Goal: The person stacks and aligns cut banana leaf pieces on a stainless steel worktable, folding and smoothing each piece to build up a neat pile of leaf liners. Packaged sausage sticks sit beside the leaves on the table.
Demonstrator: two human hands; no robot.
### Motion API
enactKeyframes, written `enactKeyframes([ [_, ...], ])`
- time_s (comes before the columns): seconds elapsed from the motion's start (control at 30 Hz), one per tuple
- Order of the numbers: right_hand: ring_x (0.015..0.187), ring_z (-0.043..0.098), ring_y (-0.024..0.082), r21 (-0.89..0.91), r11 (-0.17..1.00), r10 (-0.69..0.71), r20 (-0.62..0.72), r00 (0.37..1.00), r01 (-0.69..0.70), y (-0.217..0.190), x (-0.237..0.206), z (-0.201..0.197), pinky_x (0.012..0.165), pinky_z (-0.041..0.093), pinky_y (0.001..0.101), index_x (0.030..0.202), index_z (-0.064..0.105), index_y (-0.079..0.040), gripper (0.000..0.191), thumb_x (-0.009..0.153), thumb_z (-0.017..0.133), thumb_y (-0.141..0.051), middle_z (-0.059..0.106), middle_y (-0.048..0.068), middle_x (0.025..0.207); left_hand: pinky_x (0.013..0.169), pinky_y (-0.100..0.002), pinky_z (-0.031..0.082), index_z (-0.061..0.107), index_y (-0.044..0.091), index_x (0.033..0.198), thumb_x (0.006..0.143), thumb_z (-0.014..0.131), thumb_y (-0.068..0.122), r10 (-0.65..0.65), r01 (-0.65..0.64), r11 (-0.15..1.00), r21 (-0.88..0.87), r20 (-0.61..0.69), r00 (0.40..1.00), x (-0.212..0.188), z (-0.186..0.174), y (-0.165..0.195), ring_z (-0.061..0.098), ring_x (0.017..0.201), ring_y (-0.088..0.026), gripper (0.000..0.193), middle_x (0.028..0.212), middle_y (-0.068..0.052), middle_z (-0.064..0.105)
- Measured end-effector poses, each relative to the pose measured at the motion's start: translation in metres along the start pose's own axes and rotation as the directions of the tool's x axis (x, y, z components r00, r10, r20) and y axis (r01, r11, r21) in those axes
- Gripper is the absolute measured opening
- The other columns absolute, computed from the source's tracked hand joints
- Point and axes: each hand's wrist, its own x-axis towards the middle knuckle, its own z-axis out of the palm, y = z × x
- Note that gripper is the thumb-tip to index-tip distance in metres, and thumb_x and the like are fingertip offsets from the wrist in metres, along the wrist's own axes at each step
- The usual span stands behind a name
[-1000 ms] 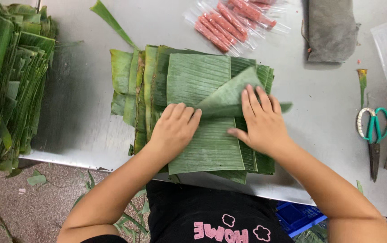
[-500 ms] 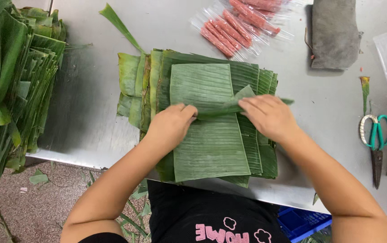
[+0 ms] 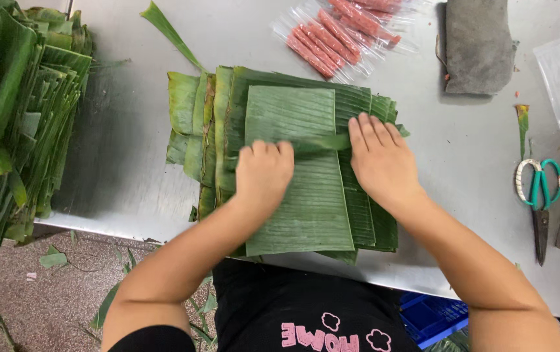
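Observation:
A pile of cut banana leaves (image 3: 208, 124) lies on the steel table (image 3: 130, 163) in front of me. On top rests a rectangular leaf sheet (image 3: 293, 111). Across it lies a narrow rolled leaf (image 3: 322, 143). My left hand (image 3: 264, 173) is curled with its fingertips pressing the roll's left part. Flat and with fingers together, my right hand (image 3: 381, 160) presses on the roll's right end.
A tall heap of long green leaves (image 3: 13, 124) fills the table's left side. Packs of red sausages (image 3: 338, 36) lie at the back, a grey cloth (image 3: 479, 45) beside them. Scissors with teal handles (image 3: 539, 195) lie at the right. Leaf scraps litter the floor.
The loose leaf that my hands were folding on the top sheet is now rolled into a narrow strip. Both hands have moved up the sheet with it.

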Motion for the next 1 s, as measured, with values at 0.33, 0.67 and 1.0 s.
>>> enactKeyframes([
  [0.33, 0.093, 0.077, 0.019, 0.643, 0.628, 0.589, -0.024, 0.808, -0.438, -0.002, -0.032, -0.042, 0.082, 0.061, 0.0326, 0.126, 0.073, -0.004, 0.032, 0.093, 0.071, -0.005, 0.079, 0.011, 0.109, 0.076, -0.039, 0.051, 0.040, -0.006, 0.153, 0.095, 0.064, 0.005, -0.232, 0.153, 0.578, -0.802, 0.019, 0.973, -0.030, -0.066, 0.024, 0.066, 0.088, -0.031, 0.064, 0.110, -0.018, 0.070],
  [0.67, 0.126, 0.061, 0.024, 0.900, -0.434, 0.653, 0.291, 0.699, 0.031, -0.043, -0.063, -0.043, 0.103, 0.052, 0.0404, 0.155, 0.044, 0.002, 0.053, 0.106, 0.061, -0.008, 0.057, 0.016, 0.150, 0.096, -0.024, 0.047, 0.016, 0.002, 0.160, 0.101, 0.055, 0.009, -0.147, 0.301, -0.143, -0.943, 0.321, 0.936, -0.035, -0.033, 0.074, 0.059, 0.112, -0.014, 0.071, 0.138, -0.012, 0.060],
  [1.0, 0.124, 0.066, 0.026, 0.748, -0.661, 0.432, 0.443, 0.786, -0.058, -0.013, -0.146, -0.018, 0.104, 0.056, 0.0434, 0.142, 0.053, -0.003, 0.038, 0.110, 0.055, -0.024, 0.064, 0.016, 0.136, 0.112, -0.036, 0.046, 0.050, -0.002, 0.151, 0.106, 0.062, 0.011, 0.263, 0.361, -0.540, -0.760, 0.255, 0.930, -0.044, -0.035, 0.085, 0.057, 0.129, -0.019, 0.048, 0.140, -0.014, 0.061],
])
